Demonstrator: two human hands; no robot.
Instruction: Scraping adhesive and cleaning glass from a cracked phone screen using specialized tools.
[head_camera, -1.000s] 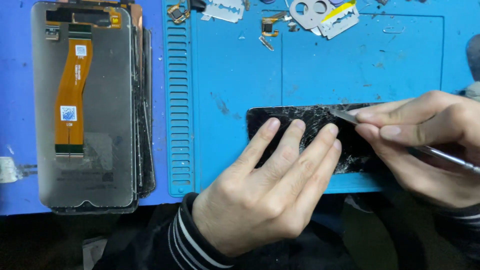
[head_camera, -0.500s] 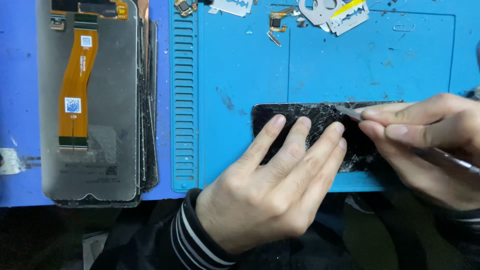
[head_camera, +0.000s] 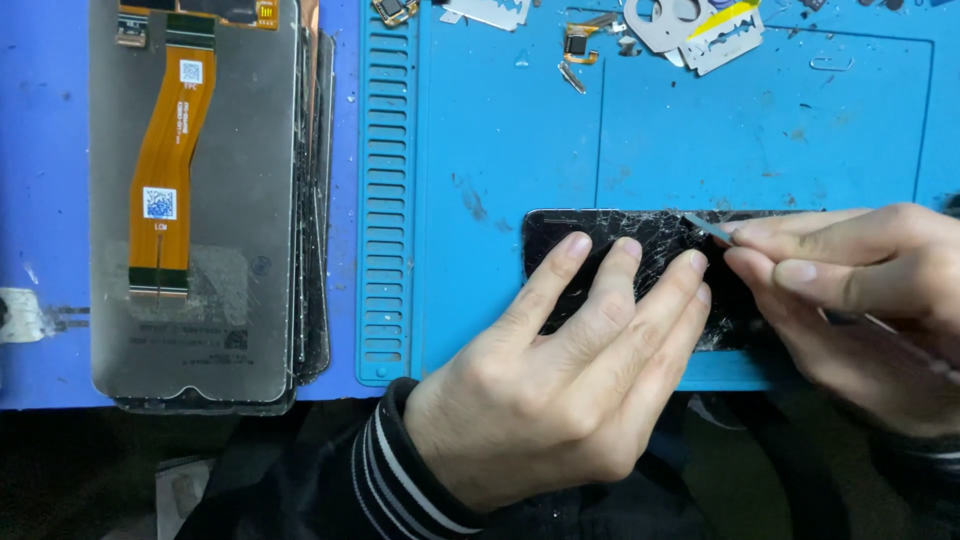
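Your left hand (head_camera: 560, 400) lay with fingers spread flat on the cracked phone screen (head_camera: 610, 250), long axis left-right on the blue mat (head_camera: 700, 130), while your right hand (head_camera: 860, 290) pinched a thin blade (head_camera: 708, 228) at the screen's far right edge.

A: Where does the single view sit?

B: On the person's head, looking almost straight down at the tabletop (head_camera: 40, 150), close in.

A: How is it framed?

B: The blue work mat (head_camera: 700, 130) fills the middle and right; the stack of screen panels (head_camera: 200, 200) reaches the top edge at left. The near edge of the tabletop and dark sleeves run along the bottom. No second view overlaps it.
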